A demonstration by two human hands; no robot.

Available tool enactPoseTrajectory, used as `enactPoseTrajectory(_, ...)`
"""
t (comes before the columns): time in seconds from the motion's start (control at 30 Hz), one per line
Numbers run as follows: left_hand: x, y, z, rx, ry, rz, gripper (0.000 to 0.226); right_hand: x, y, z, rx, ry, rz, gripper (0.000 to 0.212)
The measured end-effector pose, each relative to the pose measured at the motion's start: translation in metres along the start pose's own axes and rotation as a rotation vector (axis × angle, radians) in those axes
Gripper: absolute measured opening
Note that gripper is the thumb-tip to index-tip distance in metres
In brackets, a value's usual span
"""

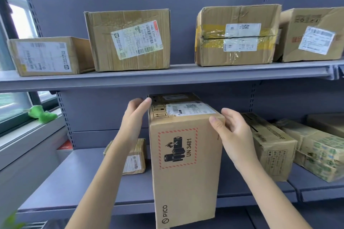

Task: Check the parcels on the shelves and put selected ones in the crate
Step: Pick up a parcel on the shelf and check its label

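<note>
A tall brown PICO parcel with a red-framed battery mark and "UN 3481" stands on end at the front of the lower shelf, its lower end reaching past the shelf edge. A white shipping label lies on its top face. My left hand presses the upper left corner, fingers on the top edge. My right hand grips the upper right corner, thumb on the front face. No crate is in view.
The upper shelf carries several labelled cardboard boxes, among them a taped one. A small flat parcel lies left of the PICO parcel. Boxes and a green-printed carton sit to the right. A window is at the left.
</note>
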State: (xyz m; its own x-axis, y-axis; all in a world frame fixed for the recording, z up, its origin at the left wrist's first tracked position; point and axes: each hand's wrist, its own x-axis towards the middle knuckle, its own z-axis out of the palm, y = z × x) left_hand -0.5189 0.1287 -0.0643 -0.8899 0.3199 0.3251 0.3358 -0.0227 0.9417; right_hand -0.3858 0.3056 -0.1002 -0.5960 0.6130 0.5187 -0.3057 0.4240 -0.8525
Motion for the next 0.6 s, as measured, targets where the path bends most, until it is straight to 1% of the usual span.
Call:
enactPoseTrajectory(0.03, 0.005, 0.001, 0.001, 0.050, -0.023, -0.020, 0.067, -0.001, -0.002, 0.000, -0.034, 0.013, -0.024, 0.058)
enactPoseTrajectory(0.1, 0.012, 0.000, 0.005, 0.056, -0.086, -0.074, 0.051, -0.005, -0.007, 0.003, -0.095, 0.010, -0.060, 0.060)
enactPoseTrajectory(0.17, 0.014, -0.002, 0.010, -0.055, -0.145, -0.130, 0.035, -0.007, -0.009, 0.011, -0.099, -0.017, -0.038, 0.066)
enactPoseTrajectory(0.23, 0.012, -0.005, 0.015, -0.196, -0.133, -0.146, 0.033, -0.008, -0.009, 0.020, -0.052, -0.030, 0.010, 0.068)
enactPoseTrajectory(0.3, 0.008, -0.007, 0.020, -0.326, -0.095, -0.134, 0.034, -0.007, -0.006, 0.027, -0.038, -0.007, 0.028, 0.067)
enactPoseTrajectory(0.4, 0.002, -0.009, 0.027, -0.394, -0.066, -0.091, 0.041, -0.002, -0.004, 0.027, 0.008, 0.013, 0.061, 0.063)
enactPoseTrajectory(0.43, 0.000, -0.010, 0.028, -0.386, -0.058, -0.073, 0.047, -0.001, -0.004, 0.025, 0.044, 0.009, 0.074, 0.062)
enactPoseTrajectory(0.53, -0.011, -0.013, 0.029, -0.345, -0.046, -0.020, 0.076, -0.002, -0.004, 0.022, 0.173, 0.014, 0.125, 0.057)
enactPoseTrajectory(0.6, -0.019, -0.015, 0.027, -0.353, -0.046, 0.005, 0.083, -0.008, -0.004, 0.020, 0.242, 0.041, 0.149, 0.053)
